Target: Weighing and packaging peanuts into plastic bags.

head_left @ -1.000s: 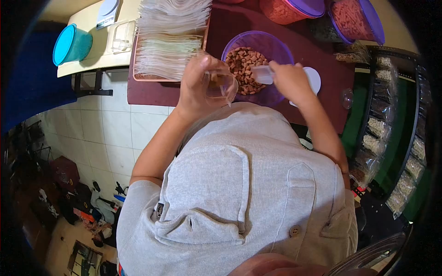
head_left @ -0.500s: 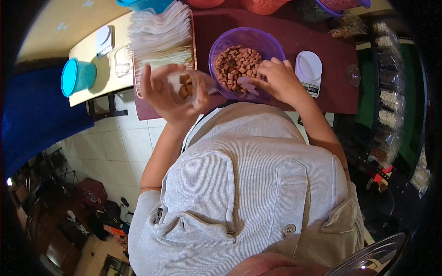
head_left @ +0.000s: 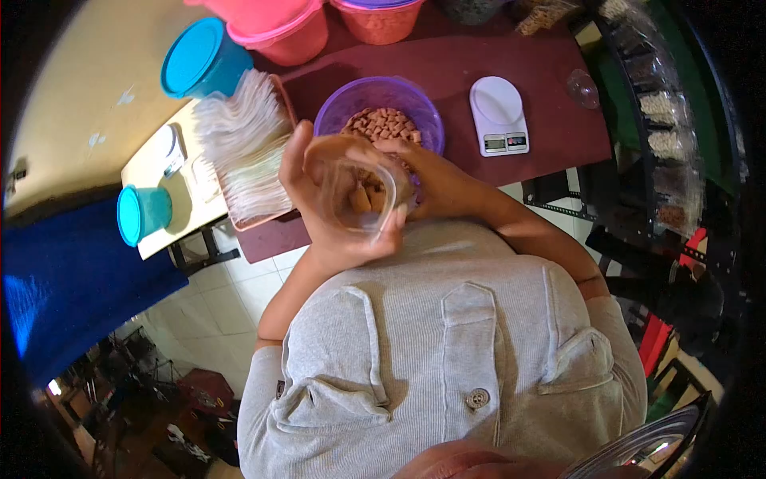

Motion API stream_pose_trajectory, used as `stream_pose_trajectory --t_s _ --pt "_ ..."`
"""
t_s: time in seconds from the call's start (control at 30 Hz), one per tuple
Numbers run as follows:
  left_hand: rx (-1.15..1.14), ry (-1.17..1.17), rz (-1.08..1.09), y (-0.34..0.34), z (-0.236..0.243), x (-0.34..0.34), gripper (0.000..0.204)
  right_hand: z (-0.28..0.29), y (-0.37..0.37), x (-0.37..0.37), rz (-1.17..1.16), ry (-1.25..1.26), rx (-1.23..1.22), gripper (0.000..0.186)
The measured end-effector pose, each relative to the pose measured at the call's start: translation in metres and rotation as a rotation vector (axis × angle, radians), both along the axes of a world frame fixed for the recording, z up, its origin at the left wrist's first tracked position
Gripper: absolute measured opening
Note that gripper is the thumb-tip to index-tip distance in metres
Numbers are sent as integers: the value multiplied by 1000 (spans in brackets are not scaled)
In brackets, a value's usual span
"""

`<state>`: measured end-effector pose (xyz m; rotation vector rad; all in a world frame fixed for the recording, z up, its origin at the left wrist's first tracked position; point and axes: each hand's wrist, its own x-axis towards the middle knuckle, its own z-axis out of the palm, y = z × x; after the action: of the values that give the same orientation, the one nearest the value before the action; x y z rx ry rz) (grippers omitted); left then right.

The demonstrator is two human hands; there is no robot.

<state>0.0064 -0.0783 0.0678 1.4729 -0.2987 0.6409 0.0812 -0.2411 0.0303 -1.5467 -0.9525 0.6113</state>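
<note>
Since half a second ago, the left hand and its clear cup have moved from the left of the purple bowl to its near side, overlapping the right hand.

In the head view, the left fingers curl round the cup's sides, gripping it from beneath and beside, probably to steady it and keep the few brown chunks inside. The right hand is at the bowl's near edge, partly behind the cup; I cannot tell whether its fingers are closed or on what. Brown pieces lie in the bowl, whose raised wall likely keeps the heap together. Left of the bowl, a pink tray holds stacked plastic bags, perhaps so they stay gathered within reach. Right of the bowl, a white scale sits apart, its display toward the person, presumably for easy reading.
</note>
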Motion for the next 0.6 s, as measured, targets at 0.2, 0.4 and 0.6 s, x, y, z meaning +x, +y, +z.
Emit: stream_pose_trajectory --t_s 0.2,0.4,0.6 --pt "125 -61 -169 -28 -7 22 107 -28 -35 18 -84 -121 -190 60" --pt "245 -61 -215 -69 -1 56 105 -52 -84 33 -129 654 259 61" --pt "231 -53 -360 -144 -5 102 106 -68 -152 83 -84 1312 256 37"
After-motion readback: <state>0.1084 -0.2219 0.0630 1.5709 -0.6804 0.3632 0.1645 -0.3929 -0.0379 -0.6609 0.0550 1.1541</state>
